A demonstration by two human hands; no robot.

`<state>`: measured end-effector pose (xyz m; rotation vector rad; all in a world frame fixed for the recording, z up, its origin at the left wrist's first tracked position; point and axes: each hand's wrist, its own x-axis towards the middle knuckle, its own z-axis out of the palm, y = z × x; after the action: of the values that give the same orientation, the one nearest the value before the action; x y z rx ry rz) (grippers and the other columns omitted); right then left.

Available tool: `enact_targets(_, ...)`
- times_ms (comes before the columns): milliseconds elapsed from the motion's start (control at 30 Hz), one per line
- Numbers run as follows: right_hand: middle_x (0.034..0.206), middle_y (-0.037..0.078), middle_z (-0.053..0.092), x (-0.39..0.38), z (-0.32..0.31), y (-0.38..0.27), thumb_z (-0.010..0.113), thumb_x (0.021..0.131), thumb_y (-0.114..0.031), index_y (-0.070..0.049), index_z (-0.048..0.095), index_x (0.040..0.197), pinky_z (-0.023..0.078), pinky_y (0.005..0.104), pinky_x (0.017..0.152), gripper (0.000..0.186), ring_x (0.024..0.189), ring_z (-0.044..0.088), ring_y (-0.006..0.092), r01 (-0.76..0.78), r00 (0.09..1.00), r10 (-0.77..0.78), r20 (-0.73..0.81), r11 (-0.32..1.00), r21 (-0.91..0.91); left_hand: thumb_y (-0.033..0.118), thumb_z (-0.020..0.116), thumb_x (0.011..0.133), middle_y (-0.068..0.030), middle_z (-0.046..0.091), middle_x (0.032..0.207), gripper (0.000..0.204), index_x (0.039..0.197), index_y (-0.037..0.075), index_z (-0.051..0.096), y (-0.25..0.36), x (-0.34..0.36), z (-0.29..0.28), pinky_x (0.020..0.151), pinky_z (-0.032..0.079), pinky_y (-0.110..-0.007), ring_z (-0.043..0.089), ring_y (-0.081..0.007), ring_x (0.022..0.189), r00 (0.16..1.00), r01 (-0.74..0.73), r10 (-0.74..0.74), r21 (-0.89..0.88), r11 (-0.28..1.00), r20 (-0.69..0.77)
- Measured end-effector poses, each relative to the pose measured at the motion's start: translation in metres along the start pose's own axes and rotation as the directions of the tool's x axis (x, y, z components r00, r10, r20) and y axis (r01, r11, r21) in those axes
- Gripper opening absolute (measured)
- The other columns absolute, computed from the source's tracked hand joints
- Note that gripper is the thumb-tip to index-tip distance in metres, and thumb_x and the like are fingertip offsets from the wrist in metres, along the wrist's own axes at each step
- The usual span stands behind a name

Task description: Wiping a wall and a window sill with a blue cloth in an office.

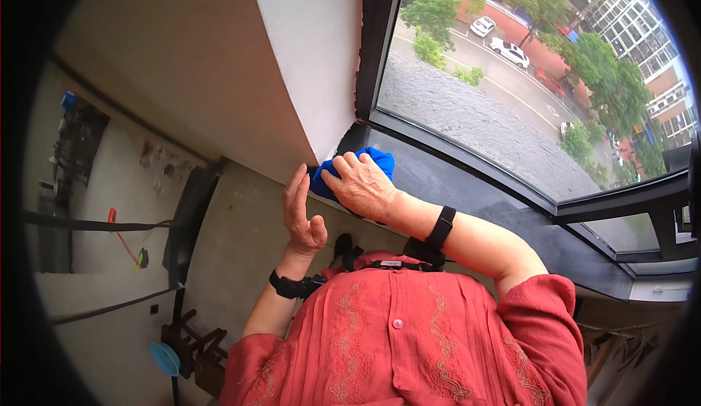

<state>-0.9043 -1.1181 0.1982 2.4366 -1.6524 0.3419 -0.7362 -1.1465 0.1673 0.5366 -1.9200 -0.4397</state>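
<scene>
My right hand (363,185) presses a bunched blue cloth (381,161) onto the dark window sill (431,176), at the corner where the sill meets the white wall. Its fingers curl over the cloth. My left hand (301,212) is raised just left of the cloth, by the wall's edge, with its fingers stretched out and the thumb apart. Nothing is in that hand. Part of the cloth is hidden under my right hand.
The window frame (467,159) runs along the sill's far side, with a street outside. A white wall (310,55) rises at the left. Lower left are a wooden stool (197,347) and a blue round object (165,359). A red-handled tool (120,234) shows farther left.
</scene>
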Motion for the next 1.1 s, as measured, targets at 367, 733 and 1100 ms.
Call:
enact_targets(367, 0.085, 0.010, 0.049, -0.097, -0.048, 0.047, 0.069, 0.072, -0.019, -0.010, 0.062, 0.098, 0.046, 0.0381, 0.068, 0.028, 0.082, 0.053, 0.0280, -0.235, 0.968, 0.218, 0.121, 0.960, 0.149, 0.039, 0.031, 0.099, -0.0254, 0.048, 0.130, 0.057, 0.132, -0.006, 0.040, -0.009, -0.007, -0.009, 0.100, 0.040, -0.044, 0.049, -0.0378, 0.119, 1.000, -0.009, 0.008, 0.036, 0.999, 0.012)
enact_targets(733, 0.085, 0.014, 0.053, -0.120, -0.079, 0.091, 0.063, 0.079, -0.018, -0.010, 0.060, 0.100, 0.049, 0.0422, 0.066, 0.022, 0.079, 0.058, 0.0325, -0.609, 0.781, 0.617, -0.094, 0.786, 0.105, 0.036, 0.045, 0.095, -0.0220, 0.046, 0.132, 0.051, 0.131, -0.002, 0.045, 0.007, 0.040, 0.059, 0.103, 0.036, -0.044, 0.046, -0.0375, 0.121, 0.981, -0.101, 0.121, -0.130, 0.986, 0.154)
enact_targets(1100, 0.092, 0.008, 0.051, -0.014, 0.004, 0.082, 0.056, 0.080, -0.018, -0.007, 0.060, 0.099, 0.047, 0.0349, 0.065, 0.021, 0.088, 0.054, 0.0244, -0.391, 0.920, 0.385, -0.073, 0.885, -0.255, 0.043, 0.047, 0.093, -0.0229, 0.038, 0.140, 0.062, 0.139, 0.003, 0.037, 0.004, 0.047, 0.104, 0.108, 0.028, -0.047, 0.036, -0.0399, 0.129, 0.959, 0.031, -0.074, 0.160, 0.987, 0.274)
